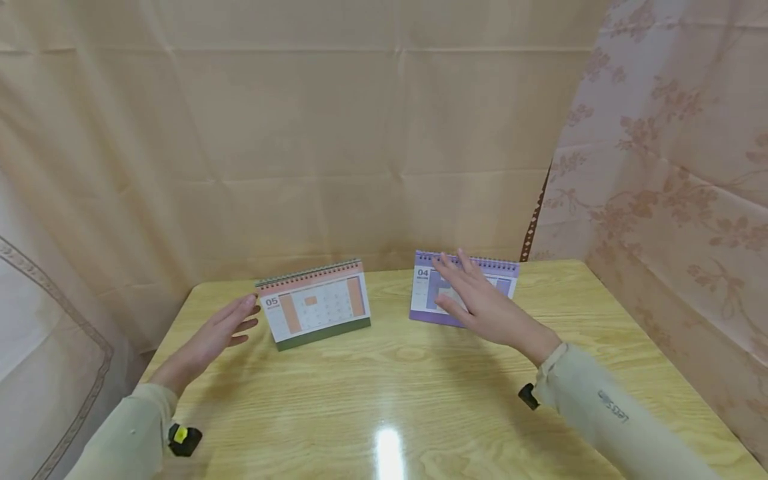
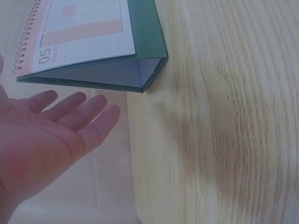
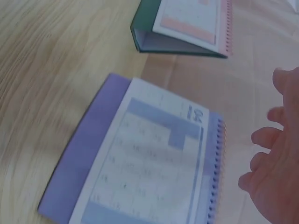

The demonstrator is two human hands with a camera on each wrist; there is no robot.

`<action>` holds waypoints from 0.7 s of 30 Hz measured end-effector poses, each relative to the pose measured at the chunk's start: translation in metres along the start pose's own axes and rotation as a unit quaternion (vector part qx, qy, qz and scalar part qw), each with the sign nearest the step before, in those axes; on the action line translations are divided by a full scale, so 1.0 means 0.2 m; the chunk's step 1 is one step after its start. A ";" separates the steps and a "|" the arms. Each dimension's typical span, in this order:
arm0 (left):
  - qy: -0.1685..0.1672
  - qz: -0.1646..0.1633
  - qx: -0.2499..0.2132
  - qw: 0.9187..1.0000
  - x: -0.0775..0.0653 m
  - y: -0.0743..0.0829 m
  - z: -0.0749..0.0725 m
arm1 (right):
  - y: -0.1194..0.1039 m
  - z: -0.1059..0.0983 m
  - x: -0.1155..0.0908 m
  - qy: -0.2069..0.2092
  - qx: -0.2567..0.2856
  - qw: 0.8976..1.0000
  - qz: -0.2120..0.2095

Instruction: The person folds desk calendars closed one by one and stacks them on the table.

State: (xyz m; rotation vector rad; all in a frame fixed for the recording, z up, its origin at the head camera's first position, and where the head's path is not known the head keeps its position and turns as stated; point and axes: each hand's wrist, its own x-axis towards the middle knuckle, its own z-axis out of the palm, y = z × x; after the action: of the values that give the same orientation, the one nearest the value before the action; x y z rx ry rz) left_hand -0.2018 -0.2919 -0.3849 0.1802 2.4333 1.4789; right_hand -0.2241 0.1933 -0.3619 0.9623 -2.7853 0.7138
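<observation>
Two spiral-bound desk calendars stand on the wooden table. The green-based one shows 05 with orange blocks; in the left wrist view its hollow triangular side faces my left hand. My left hand is beside its left edge, fingers loosely extended, holding nothing; a small gap shows in the left wrist view. The purple calendar shows 04. My right hand is in front of it in the head view, fingers spread, covering part of its page. In the right wrist view that hand is apart from the purple calendar.
The wood-grain table extends toward me, with a bright light reflection near its front. A beige curtain hangs behind it, and a flower-patterned cloth is at the right. Black wrist devices sit at both sleeves.
</observation>
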 end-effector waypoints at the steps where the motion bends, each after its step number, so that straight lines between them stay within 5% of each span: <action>1: 0.000 -0.001 0.001 1.000 0.00 0.00 0.00 | -0.01 0.01 0.02 -0.005 0.011 1.000 0.002; 12: 0.013 0.002 0.017 1.000 0.01 0.03 0.00 | -0.13 0.09 0.22 -0.037 0.144 0.989 -0.005; 17: 0.019 0.000 0.037 0.999 0.02 0.04 0.02 | -0.20 0.14 0.31 -0.057 0.250 0.966 0.012; 21: 0.019 -0.008 0.033 0.999 0.04 0.05 0.02 | -0.24 0.17 0.39 -0.058 0.312 0.946 0.067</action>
State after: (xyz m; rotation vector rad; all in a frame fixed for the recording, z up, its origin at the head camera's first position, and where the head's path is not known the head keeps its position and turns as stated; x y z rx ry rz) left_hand -0.2075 -0.2812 -0.3795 0.1483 2.5090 1.4095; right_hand -0.2547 0.1013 -0.3544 0.9148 -2.7810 1.6780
